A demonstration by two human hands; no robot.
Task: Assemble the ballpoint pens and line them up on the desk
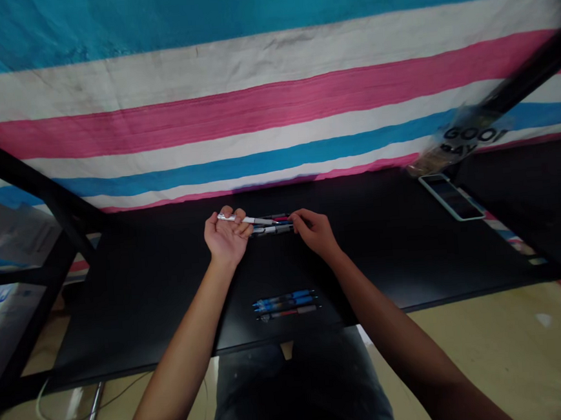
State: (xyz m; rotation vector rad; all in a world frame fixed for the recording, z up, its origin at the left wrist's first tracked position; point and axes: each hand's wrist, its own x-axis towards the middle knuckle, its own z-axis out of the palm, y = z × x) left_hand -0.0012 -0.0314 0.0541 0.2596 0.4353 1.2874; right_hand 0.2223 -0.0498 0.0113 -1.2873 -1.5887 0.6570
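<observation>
My left hand (228,238) is turned palm up above the black table, its fingers curled around a white pen (249,219). That pen slants down to the right, with its dark tip toward my other hand. Under and beside it lie several pens (271,230) in a row, partly covered by both hands. At their right ends is my right hand (314,228), its thumb and fingers pressed together. Whether it pinches one of those pen ends is hidden. Closer to me, a group of blue and dark pens (286,304) lies side by side.
A phone (451,196) lies at the table's right side, beside a clear plastic bag with printed letters (466,134). Black frame bars (62,214) rise at both sides. A striped sheet (253,115) hangs behind the black table (156,297).
</observation>
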